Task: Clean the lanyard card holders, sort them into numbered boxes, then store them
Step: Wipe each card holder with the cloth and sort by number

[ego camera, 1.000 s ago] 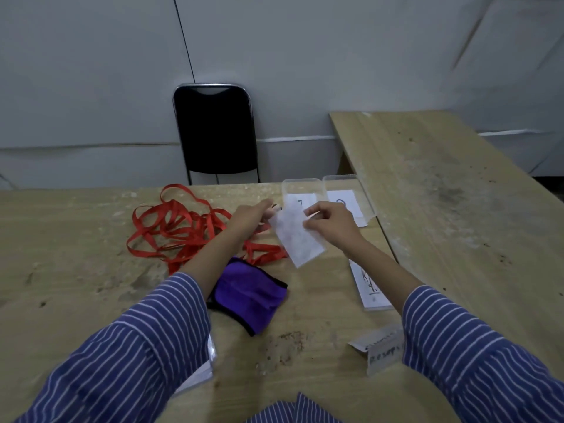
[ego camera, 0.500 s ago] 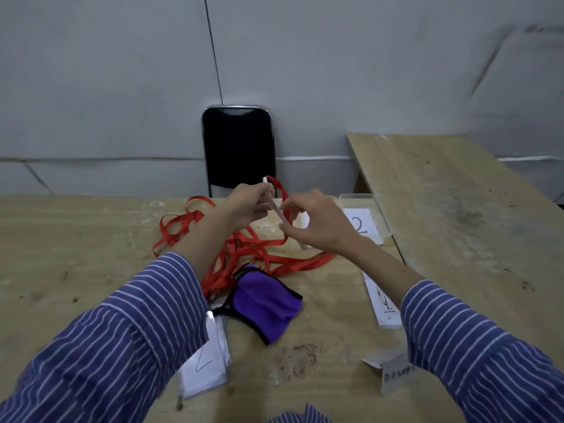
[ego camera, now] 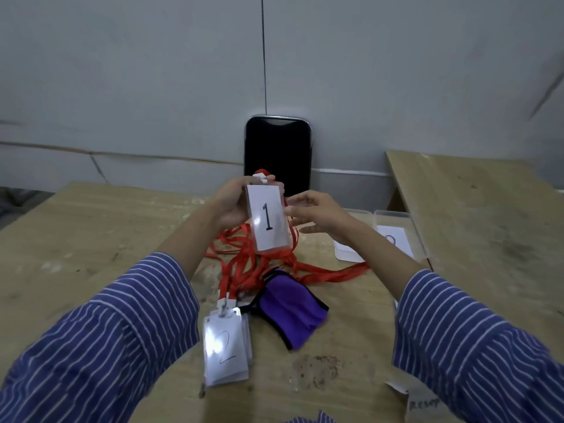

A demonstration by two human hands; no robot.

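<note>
My left hand (ego camera: 232,206) grips a clear card holder (ego camera: 268,221) marked "1" by its top and left edge, holding it upright above the table. Its red lanyard (ego camera: 244,264) trails down into a tangled pile of red straps. My right hand (ego camera: 314,213) hovers just right of the holder, fingers spread and relaxed, fingertips near its edge. A stack of card holders (ego camera: 224,349), the top one marked "2", lies on the table near my left sleeve. Two clear plastic boxes (ego camera: 399,221) with numbered paper labels sit at the right, partly hidden by my right forearm.
A purple cloth (ego camera: 293,309) with black trim lies beside the stack. A paper label (ego camera: 422,404) stands at the near right. A second wooden table (ego camera: 476,224) adjoins on the right. A black chair (ego camera: 277,151) stands against the wall behind.
The card holder has turned from edge-on to face me, showing its "1". My right hand has let go of it and opened. The camera has tilted down and left.
</note>
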